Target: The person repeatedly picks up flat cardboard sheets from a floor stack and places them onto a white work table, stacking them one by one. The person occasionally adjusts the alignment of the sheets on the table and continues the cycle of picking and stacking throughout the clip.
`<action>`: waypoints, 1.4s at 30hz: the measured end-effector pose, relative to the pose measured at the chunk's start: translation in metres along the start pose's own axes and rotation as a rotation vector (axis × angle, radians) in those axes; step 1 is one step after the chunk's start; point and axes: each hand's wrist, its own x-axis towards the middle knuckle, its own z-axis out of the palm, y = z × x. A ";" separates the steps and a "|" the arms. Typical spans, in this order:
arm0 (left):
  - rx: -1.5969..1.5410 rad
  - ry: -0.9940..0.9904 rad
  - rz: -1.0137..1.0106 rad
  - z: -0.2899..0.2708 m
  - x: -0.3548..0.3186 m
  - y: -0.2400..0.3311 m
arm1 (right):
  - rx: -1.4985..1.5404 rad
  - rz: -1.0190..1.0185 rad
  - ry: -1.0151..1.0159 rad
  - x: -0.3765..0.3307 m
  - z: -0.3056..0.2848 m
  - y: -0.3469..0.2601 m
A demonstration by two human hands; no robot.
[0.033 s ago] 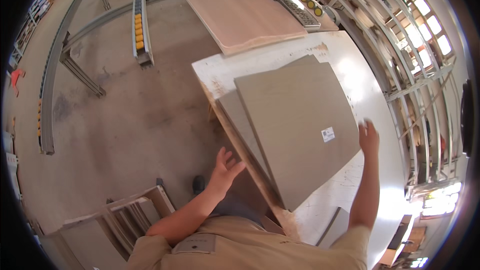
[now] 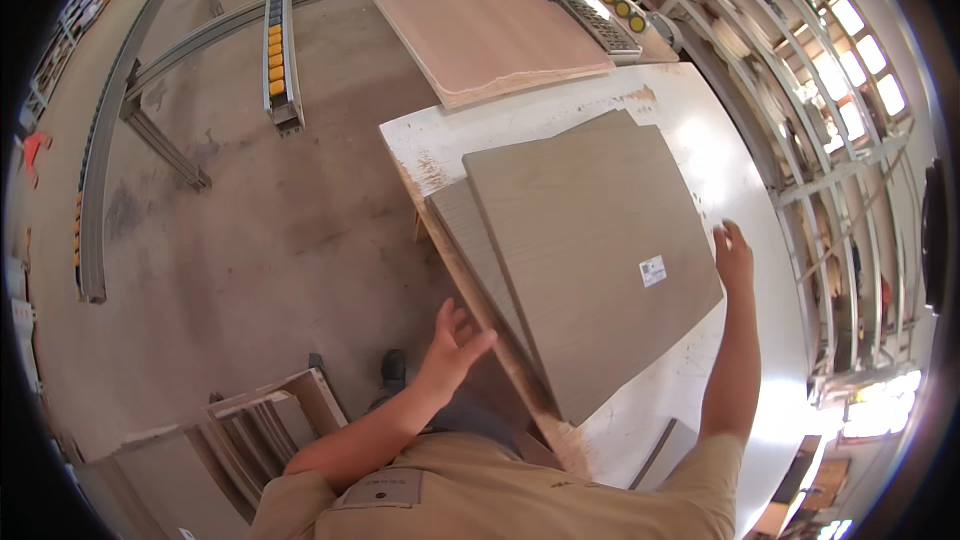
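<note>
A flat grey-brown board (image 2: 590, 240) with a small white label (image 2: 652, 271) lies on top of another grey board (image 2: 468, 225), turned at a slight angle to it. Both rest on a worn white tabletop (image 2: 420, 145). My left hand (image 2: 457, 342) is off the table's left edge, holding nothing, with its fingers spread towards the boards. Beside the right edge of the upper board is my right hand (image 2: 733, 255), fingers apart and slightly bent; whether its fingertips touch the board I cannot tell.
A large pinkish-brown sheet (image 2: 480, 20) lies beyond the table. Roller conveyor rails (image 2: 280, 60) stand at the far left. Several panels (image 2: 250, 440) lean upright at the lower left. Another grey board (image 2: 665, 455) lies near my right arm. A metal rack (image 2: 800, 140) lines the right side.
My right hand has shifted slightly away from me along the board's right edge. My left hand has barely moved, and the boards lie as before, with a slight shift of the view.
</note>
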 end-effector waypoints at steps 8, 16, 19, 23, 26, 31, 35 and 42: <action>-0.005 0.141 0.129 0.046 0.003 -0.007 | 0.495 0.340 -0.455 0.120 0.131 0.031; -0.251 0.279 0.177 0.076 0.018 -0.024 | 0.250 0.000 -0.428 0.124 0.150 0.028; -0.361 0.289 0.161 0.057 0.014 -0.014 | 0.384 0.014 -0.457 0.121 0.167 0.036; -0.154 0.252 0.266 0.023 0.008 0.015 | 0.294 0.123 -0.479 0.099 0.158 0.017; -0.179 0.192 0.225 -0.011 0.001 0.028 | 0.386 0.209 -0.438 0.051 0.132 -0.019; -0.177 0.120 0.240 -0.063 -0.024 0.004 | 0.694 0.167 -0.473 -0.054 0.117 -0.095; -0.107 0.262 0.206 -0.088 -0.049 -0.019 | 0.860 0.117 -0.630 -0.101 0.122 -0.146; -0.204 0.149 0.331 -0.091 -0.056 -0.024 | 1.037 0.092 -0.814 -0.114 0.124 -0.171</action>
